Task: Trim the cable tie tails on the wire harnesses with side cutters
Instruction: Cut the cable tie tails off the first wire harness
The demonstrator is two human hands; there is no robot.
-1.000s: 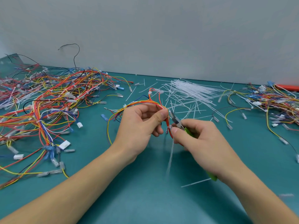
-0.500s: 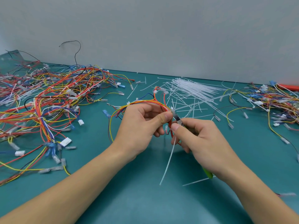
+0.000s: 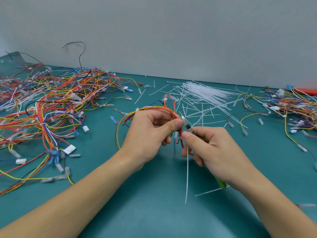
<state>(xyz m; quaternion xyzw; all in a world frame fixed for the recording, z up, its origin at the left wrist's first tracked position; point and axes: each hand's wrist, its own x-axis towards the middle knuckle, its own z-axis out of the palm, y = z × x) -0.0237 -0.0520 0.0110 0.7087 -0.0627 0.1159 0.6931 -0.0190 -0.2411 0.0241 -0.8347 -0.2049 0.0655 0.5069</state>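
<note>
Above mat [image 3: 154,212] | left hand [image 3: 147,134] pinches harness [image 3: 154,109] | right hand [image 3: 214,152] grips cutters [image 3: 187,125]

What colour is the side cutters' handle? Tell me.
Bright green: the handle sticks out below the right hand, clearest in the head view.

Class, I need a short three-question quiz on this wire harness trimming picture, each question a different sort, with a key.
1. True or false: the right hand holds the green-handled cutters.
2. Multiple choice: the long white tie tail hangs (A) down below the hands, (B) over the left wrist, (C) against the wall.
3. Fill in: the spare ties lie on the mat to the ___ of the big harness pile.

Key: 1 true; 2 A; 3 right. The left hand grips the held harness.
</note>
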